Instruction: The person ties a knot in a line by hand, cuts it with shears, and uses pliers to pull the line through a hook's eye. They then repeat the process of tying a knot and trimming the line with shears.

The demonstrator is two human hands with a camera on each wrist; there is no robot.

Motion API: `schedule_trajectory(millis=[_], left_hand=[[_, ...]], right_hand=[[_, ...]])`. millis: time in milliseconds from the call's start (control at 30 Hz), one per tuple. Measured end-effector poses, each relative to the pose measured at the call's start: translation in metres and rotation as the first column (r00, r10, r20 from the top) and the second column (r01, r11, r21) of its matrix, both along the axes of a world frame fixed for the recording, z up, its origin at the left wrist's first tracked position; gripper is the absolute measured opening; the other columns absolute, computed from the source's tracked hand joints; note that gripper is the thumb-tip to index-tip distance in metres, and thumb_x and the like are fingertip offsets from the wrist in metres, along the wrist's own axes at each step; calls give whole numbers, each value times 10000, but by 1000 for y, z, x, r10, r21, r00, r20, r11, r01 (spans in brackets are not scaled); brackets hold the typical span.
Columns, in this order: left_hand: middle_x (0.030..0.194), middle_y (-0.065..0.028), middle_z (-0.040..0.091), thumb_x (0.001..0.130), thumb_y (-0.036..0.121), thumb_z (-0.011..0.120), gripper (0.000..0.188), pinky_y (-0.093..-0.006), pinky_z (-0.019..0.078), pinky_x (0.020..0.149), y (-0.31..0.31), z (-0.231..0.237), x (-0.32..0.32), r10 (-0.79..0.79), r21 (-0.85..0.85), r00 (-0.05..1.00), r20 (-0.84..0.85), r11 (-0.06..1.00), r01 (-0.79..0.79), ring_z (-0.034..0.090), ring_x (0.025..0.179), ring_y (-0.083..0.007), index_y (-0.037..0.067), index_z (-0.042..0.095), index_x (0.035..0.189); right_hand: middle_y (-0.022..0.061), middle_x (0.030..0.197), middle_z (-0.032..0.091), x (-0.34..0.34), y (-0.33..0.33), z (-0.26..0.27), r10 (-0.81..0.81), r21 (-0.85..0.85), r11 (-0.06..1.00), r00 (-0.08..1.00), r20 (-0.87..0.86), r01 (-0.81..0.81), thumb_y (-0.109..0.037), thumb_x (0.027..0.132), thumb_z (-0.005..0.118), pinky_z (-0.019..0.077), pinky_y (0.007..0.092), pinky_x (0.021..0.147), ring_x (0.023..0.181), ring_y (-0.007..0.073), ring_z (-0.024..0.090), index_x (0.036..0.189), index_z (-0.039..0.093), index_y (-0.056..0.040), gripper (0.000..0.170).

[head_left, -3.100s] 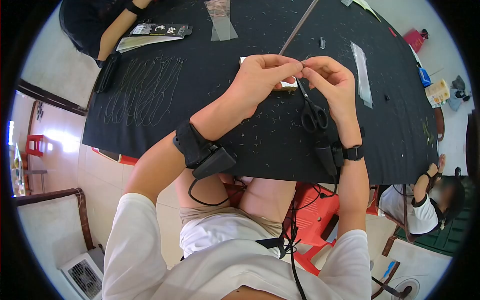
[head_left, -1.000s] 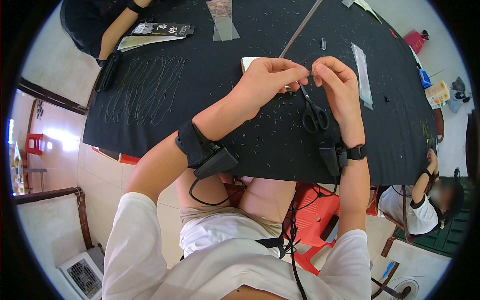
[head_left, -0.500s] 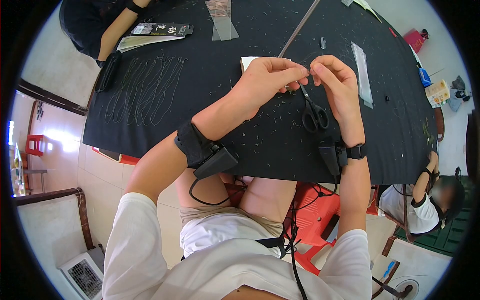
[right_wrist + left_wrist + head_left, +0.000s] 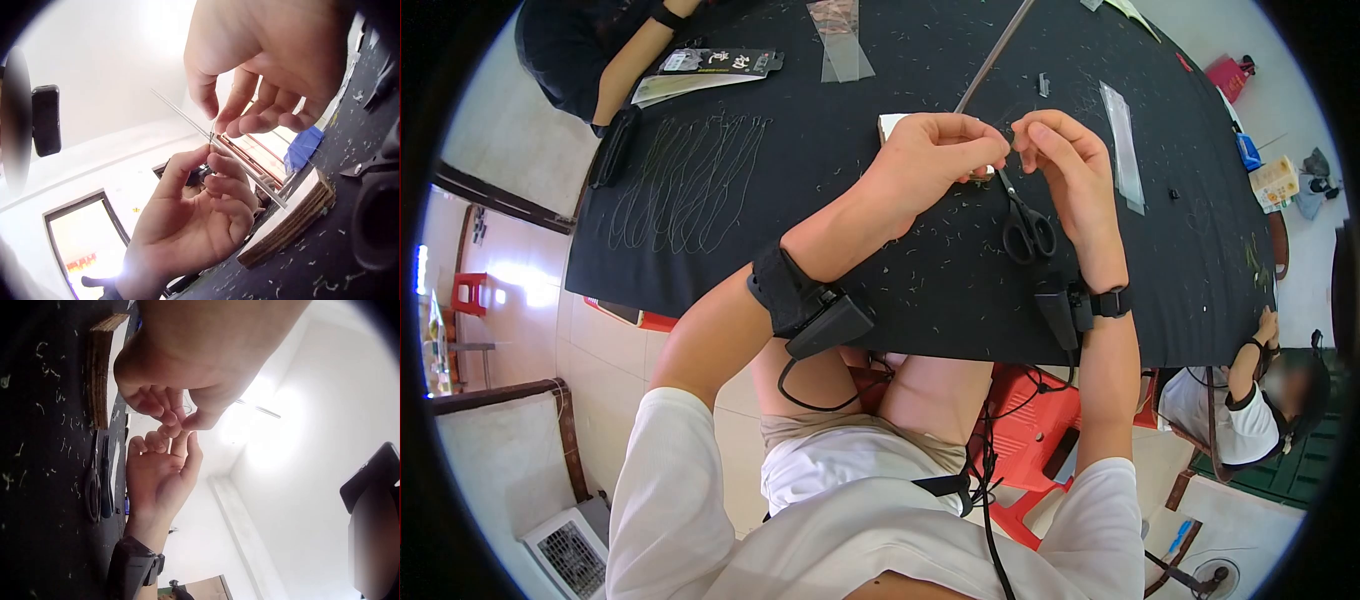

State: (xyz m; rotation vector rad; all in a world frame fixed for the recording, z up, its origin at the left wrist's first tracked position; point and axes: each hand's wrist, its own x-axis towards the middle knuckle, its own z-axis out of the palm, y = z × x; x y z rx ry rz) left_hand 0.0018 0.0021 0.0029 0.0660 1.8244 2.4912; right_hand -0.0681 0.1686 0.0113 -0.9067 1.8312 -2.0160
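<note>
The left hand [image 4: 925,170] pinches a tiny dark piece [image 4: 211,140] between thumb and forefinger, tip upward in the right wrist view. Facing it, the right hand [image 4: 1075,175] holds thumb and forefinger around a thin pale line [image 4: 215,125] just above that piece; its other fingers are loosely bent. Only a small gap parts the fingertips of the two hands. Below them lies a layered block [image 4: 290,228] with a white top, partly hidden by the left hand in the head view. Black-handled scissors [image 4: 1029,235] lie beside the block, blades toward it.
A thin rod [image 4: 995,55] rises beyond the block. Looped lines [image 4: 685,185] lie at left, near a black package [image 4: 725,60]. Clear sleeves [image 4: 1125,150] lie at right, and small clippings dot the black cloth [image 4: 880,320]. Other people sit at both sides.
Three seconds ago the fingertips of both hands met; now they stand slightly apart. Since half a second ago both hands have shifted a little to the left.
</note>
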Motion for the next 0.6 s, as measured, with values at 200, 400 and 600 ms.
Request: schedule_trajectory(millis=[200,400,600], left_hand=[[781,-6,591,786,149,598,133,-189,386,645,0,0,0,35,16,999,-21,999,-35,469,676,-61,40,628,857],[783,-9,600,775,185,628,164,-193,382,647,1,0,1,64,-16,997,-40,998,-65,497,710,-63,47,628,862],[783,-15,604,773,192,634,169,-196,380,645,0,0,1,66,-10,997,-43,998,-66,492,696,-62,50,627,865]], right_hand=[[27,784,612,-2,2,-1,-13,53,998,1000,-27,15,-172,824,585,421,196,606,640,66,516,886,627,-29,161],[12,784,609,0,2,-1,8,112,994,997,-77,1,-125,792,627,427,179,607,682,57,537,884,627,-37,127],[8,792,609,0,3,-1,-3,111,994,996,-89,12,-103,798,617,436,176,616,700,56,547,891,622,-38,114]])
